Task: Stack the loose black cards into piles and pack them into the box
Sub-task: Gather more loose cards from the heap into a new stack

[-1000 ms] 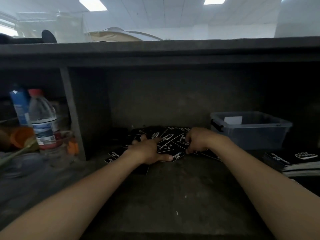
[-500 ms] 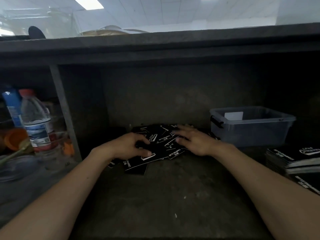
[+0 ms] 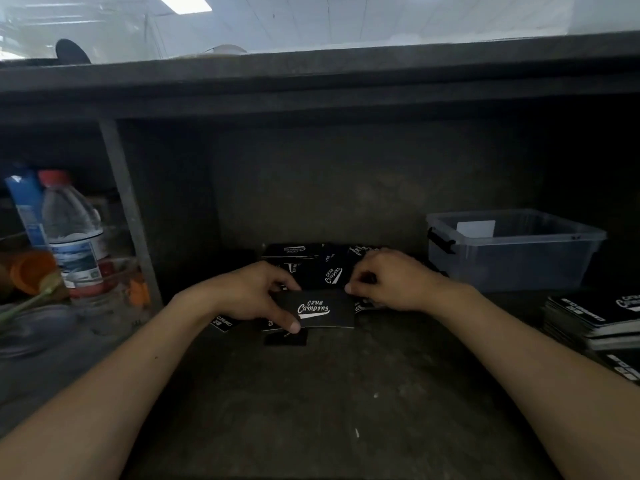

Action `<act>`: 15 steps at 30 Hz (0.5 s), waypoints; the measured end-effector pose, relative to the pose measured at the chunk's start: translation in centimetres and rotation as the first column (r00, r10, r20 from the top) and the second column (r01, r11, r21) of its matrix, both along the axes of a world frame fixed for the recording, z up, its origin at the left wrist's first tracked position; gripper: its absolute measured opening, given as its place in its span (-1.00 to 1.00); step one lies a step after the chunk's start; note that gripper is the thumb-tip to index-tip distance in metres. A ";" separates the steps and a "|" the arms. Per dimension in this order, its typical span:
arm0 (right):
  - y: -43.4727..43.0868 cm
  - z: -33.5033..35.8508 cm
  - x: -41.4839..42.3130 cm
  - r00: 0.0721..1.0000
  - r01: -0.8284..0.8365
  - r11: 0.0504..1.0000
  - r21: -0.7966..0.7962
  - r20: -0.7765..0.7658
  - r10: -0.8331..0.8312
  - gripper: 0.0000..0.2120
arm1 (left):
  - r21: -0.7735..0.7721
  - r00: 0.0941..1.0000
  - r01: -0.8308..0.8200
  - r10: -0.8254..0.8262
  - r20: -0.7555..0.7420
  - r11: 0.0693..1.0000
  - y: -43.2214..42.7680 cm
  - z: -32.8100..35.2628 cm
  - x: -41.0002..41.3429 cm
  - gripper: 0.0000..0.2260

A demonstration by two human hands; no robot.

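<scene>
Two bare hands work over a scatter of loose black cards [image 3: 311, 263] printed with a white "Club Camping" logo, at the back of a dark counter recess. The job looks to be in its early-to-middle stage. Finished piles [image 3: 588, 317] of the same cards sit at the far right edge of the view, well apart from the scatter. A fair number of cards lie unsorted behind and under the hands, and one single card [image 3: 285, 339] lies alone on the surface just in front of them. The clear plastic box [image 3: 512, 268] stands to the right of the scatter. Only a white slip shows through its wall, and no black cards can be made out inside, so the packing appears not yet begun.

The left hand [image 3: 242, 296] grips a thin pile [image 3: 318, 308] logo-side up, fingers curled over its far edge and thumb pressed on the near edge. The right hand [image 3: 391, 282] is curled too, pinching the pile's right end between thumb and fingers, apparently squaring it up. The pile is held low, just above the loose cards. A water bottle [image 3: 74, 233] stands in the compartment to the left.
</scene>
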State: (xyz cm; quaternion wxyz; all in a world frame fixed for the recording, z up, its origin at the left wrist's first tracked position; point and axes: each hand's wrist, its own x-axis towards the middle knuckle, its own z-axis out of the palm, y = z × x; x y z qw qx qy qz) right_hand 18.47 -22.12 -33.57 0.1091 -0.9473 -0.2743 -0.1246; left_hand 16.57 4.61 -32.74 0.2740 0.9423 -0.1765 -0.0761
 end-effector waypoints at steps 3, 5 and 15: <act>-0.8 0.1 0.1 0.999 0.017 0.998 0.056 0.045 -0.020 -0.68 | -0.078 0.999 0.025 -0.021 0.047 0.997 0.8 -0.7 -0.2 -0.59; -0.3 -0.5 0.1 0.999 -0.033 0.996 0.077 0.008 0.032 -0.55 | -0.118 0.996 0.070 -0.063 0.062 0.991 1.2 -0.7 -0.7 -0.59; 0.8 0.1 0.3 0.992 0.122 0.986 -0.117 -0.018 -0.125 -0.44 | -0.177 0.988 0.125 -0.105 0.117 0.976 1.8 0.0 -1.1 -0.81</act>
